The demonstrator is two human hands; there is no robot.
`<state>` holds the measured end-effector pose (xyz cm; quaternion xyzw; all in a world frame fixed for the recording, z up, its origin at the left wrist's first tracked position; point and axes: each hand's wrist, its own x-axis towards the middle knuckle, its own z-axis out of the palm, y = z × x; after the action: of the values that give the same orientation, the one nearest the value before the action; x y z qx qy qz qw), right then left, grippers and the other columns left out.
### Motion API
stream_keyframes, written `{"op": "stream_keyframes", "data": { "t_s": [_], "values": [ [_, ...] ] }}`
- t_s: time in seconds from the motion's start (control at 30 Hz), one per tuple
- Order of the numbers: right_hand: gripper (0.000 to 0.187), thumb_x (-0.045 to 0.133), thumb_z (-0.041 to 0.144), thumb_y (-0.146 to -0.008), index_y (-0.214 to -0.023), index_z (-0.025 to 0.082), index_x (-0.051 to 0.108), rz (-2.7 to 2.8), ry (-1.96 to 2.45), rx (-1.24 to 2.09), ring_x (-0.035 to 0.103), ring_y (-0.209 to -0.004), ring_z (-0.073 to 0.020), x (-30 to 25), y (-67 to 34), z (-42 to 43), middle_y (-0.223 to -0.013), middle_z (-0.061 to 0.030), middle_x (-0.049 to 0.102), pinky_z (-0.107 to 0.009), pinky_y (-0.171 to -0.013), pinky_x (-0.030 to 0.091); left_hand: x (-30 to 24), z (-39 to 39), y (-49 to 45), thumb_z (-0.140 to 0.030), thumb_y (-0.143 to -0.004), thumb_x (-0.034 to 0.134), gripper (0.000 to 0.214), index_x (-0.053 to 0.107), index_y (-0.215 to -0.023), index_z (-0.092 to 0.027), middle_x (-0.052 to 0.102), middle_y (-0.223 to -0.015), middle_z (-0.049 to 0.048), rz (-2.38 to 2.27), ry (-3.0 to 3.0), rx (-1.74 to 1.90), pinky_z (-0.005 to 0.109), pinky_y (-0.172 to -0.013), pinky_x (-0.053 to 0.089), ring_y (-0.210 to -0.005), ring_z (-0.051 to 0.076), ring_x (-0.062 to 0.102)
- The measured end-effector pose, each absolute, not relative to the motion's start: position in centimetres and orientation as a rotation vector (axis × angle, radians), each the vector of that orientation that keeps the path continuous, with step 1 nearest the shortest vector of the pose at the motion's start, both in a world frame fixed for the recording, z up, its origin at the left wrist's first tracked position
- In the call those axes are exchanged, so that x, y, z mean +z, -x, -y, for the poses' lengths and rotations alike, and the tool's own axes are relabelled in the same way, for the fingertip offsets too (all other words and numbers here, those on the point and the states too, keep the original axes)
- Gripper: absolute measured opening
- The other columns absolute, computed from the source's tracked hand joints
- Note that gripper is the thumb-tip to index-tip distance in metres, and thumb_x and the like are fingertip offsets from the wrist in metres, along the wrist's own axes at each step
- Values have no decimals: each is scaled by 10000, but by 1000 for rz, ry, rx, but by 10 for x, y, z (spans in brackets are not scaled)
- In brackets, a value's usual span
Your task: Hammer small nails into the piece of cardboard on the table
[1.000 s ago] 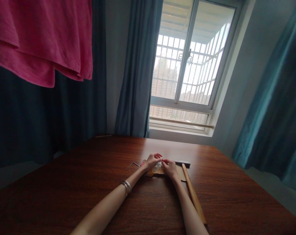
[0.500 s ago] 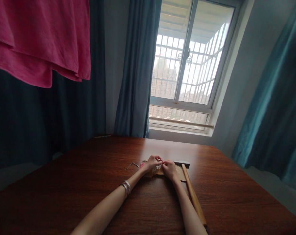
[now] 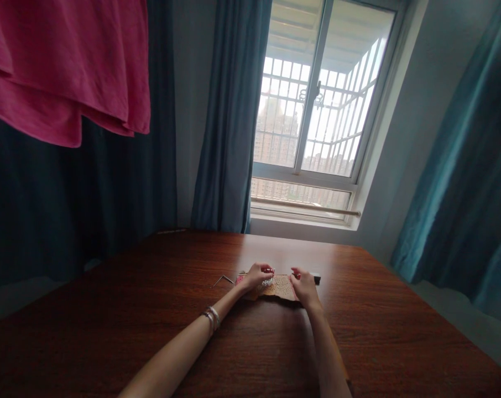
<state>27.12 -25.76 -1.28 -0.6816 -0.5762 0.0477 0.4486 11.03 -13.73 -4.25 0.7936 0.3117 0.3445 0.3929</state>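
tabletop: dark red-brown wood [image 3: 109,331] with a clear grain. it fills the lower half of the view, and window light gleams on its far edge.
sheet: a tan, dotted sheet [image 3: 280,286] lies flat near the middle of the far part of the tabletop, between the two hands.
left hand: the left hand [image 3: 256,275] rests on the sheet's left end. its fingers are curled and the grip is narrow, the tips closed on a pale bit [image 3: 268,282] that touches the sheet.
right hand: the right hand [image 3: 304,284] sits at the sheet's right end, fingers bent and thumb close to them. the grip is narrow, but i cannot tell whether anything is in it.
bracelet: pale bands [image 3: 211,317] ring the left wrist.
wire: a thin bent wire [image 3: 222,279] lies on the wood just left of the left hand, apart from the sheet.
bar: a short dark bar [image 3: 316,278] lies just behind the right hand, at the sheet's far right corner.
window: a white-framed window [image 3: 317,110] stands beyond the tabletop, with a grille outside and tall buildings past it.
rod: a pale rod [image 3: 304,206] runs level along the window's lower edge.
curtains: one blue curtain [image 3: 229,121] hangs left of the window and a teal curtain [image 3: 462,182] hangs at the right edge.
wall: a grey wall [image 3: 412,127] lies between the window and the teal curtain.
cloth: a pink cloth [image 3: 68,61] hangs in folds at the upper left, with a darker drape behind it.
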Motion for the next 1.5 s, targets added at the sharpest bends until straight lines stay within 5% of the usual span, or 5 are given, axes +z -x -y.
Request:
{"op": "stream_keyframes", "data": {
  "t_s": [0.5, 0.83, 0.97, 1.1, 1.5],
  "values": [
    [352, 415, 351, -837, -1040, 139, 609, 1283, 2307, -378, 609, -776, -256, -59, -273, 406, -833, -143, 628, -322, -683, 440, -44, 136, -112, -273, -652, 584, 237, 666, -787, -97, 669, -757, 51, -801, -1993, 856, 214, -645, 436, -749, 160, 594],
    [394, 540, 475, -710, -953, 175, 615, 909, 1836, 346, 598, -631, -206, -26, -280, 399, -718, -68, 646, -277, -553, 434, -47, 132, -112, -257, -655, 575, 241, 674, -801, -93, 677, -766, 59, -796, -2026, 863, 211, -652, 437, -751, 159, 602],
    [620, 627, 525, -645, -1130, 164, 490, 701, 1418, 753, 333, -322, -46, -3, -263, 405, -591, 42, 512, -188, -301, 242, -48, 132, -112, -256, -655, 572, 239, 673, -798, -92, 677, -768, 58, -799, -2017, 866, 210, -647, 437, -751, 160, 602],
    [490, 676, 465, -646, -1016, 180, 527, 692, 1167, 1162, 235, -319, 19, 22, -253, 414, -634, 58, 474, -124, -280, 133, -49, 133, -112, -254, -664, 564, 229, 672, -799, -104, 675, -768, 46, -794, -2032, 865, 208, -654, 430, -751, 155, 596],
    [370, 664, 436, -680, -887, 167, 518, 775, 1084, 1287, 268, -323, 32, 28, -227, 402, -645, 62, 454, -107, -288, 128, -45, 137, -110, -286, -662, 583, 216, 661, -773, -118, 662, -740, 33, -789, -2019, 855, 193, -620, 417, -722, 144, 585]
  ]
}}
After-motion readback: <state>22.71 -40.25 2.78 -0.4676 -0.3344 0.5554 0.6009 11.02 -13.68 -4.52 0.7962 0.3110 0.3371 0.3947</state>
